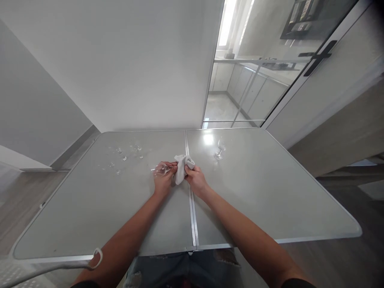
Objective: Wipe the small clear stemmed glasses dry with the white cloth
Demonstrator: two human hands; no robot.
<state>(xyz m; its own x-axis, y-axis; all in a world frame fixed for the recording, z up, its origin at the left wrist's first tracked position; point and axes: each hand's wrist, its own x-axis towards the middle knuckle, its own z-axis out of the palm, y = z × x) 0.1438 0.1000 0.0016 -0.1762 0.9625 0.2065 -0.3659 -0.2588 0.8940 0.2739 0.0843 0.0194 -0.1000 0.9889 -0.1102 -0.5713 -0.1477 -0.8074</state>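
My left hand (pixel 163 181) is closed around a clear stemmed glass (pixel 159 170) held on its side just above the grey folding table (pixel 258 192). My right hand (pixel 196 178) grips a white cloth (pixel 183 166) and presses it against the glass's end. Both hands meet over the table's middle seam. Another clear stemmed glass (pixel 220 149) stands upright to the right of the hands.
Several more clear glasses (pixel 124 156) stand in a group at the table's far left. A white wall lies beyond the table, and a glass sliding door (pixel 255 80) opens onto a kitchen at the back right. My knees in torn jeans show below the near edge.
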